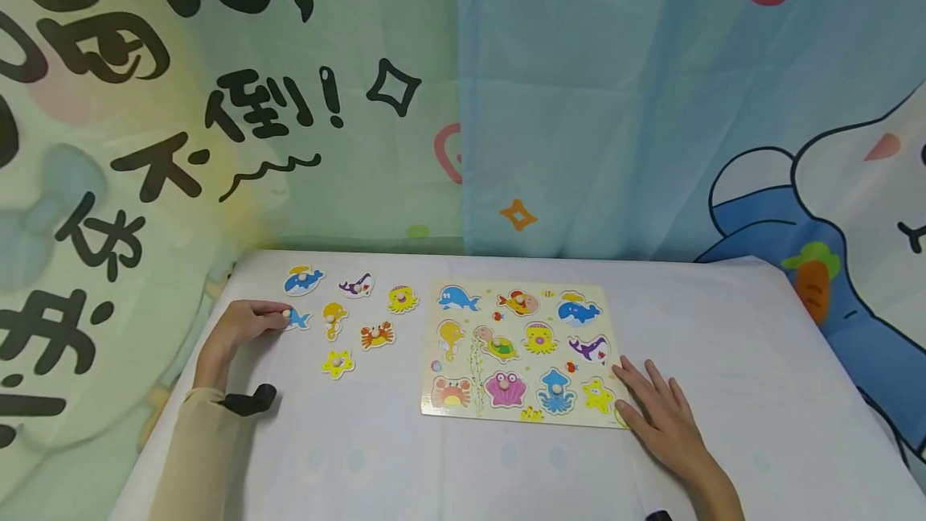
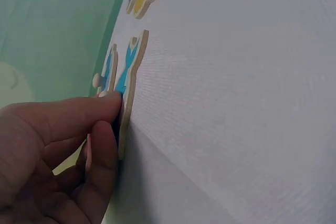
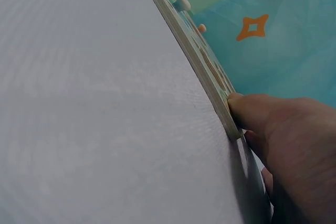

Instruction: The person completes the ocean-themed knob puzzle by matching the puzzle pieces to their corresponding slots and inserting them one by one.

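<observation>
In the head view my left hand is at the left side of the table. Its thumb and fingertips pinch a blue dolphin puzzle piece, whose tail points right. Fingers cover the front of that piece; in the left wrist view the dolphin piece stands tilted, on edge to the camera. My right hand rests at the lower right corner of a cream puzzle board, fingers spread. From the right wrist, its thumb presses the board's corner. Fish, turtle, shell and squid pieces sit in the board.
Around the left hand lie a whale piece, a purple whale piece, an octopus piece, a seahorse piece, a crab piece and a star piece. A printed curtain hangs behind the white table.
</observation>
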Motion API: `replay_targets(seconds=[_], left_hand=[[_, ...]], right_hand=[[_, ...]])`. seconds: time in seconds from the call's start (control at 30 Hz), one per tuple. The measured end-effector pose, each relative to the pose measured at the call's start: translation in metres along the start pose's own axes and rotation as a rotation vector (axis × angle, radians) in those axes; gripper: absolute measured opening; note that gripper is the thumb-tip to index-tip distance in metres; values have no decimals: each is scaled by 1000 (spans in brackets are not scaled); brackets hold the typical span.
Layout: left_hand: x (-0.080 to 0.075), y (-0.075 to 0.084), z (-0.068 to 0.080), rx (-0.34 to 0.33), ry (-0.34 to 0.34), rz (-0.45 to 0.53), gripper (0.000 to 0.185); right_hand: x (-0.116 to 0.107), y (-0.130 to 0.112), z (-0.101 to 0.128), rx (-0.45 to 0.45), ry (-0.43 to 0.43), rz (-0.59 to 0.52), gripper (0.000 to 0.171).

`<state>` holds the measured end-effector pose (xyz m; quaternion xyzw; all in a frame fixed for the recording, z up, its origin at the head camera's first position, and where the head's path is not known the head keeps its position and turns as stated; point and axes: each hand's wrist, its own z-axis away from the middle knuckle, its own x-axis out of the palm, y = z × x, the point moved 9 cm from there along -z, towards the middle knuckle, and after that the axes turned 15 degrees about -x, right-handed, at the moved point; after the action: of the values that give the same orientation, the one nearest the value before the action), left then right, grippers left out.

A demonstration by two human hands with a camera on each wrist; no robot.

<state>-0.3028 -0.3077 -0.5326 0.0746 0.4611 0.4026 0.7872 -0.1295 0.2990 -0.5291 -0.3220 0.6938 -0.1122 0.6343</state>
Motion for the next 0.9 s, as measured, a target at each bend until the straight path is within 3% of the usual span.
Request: replay_targets(seconds=[0.23,0.5,0.73,0.9], left_hand=[[-3,1,-6,-3,-5,-16,40],[-3,0,-3,-61,25,19,36],[1,3,4,14,57,-17,38],[2,3,7,31,96,-23,38]], right_hand=[[-2,-2,-1,-6,6,9,53],[-1,-1,-2,-2,2,4,53],[1,1,1,-7,-1,3,53],[2,3,0,5,-9,4,54]])
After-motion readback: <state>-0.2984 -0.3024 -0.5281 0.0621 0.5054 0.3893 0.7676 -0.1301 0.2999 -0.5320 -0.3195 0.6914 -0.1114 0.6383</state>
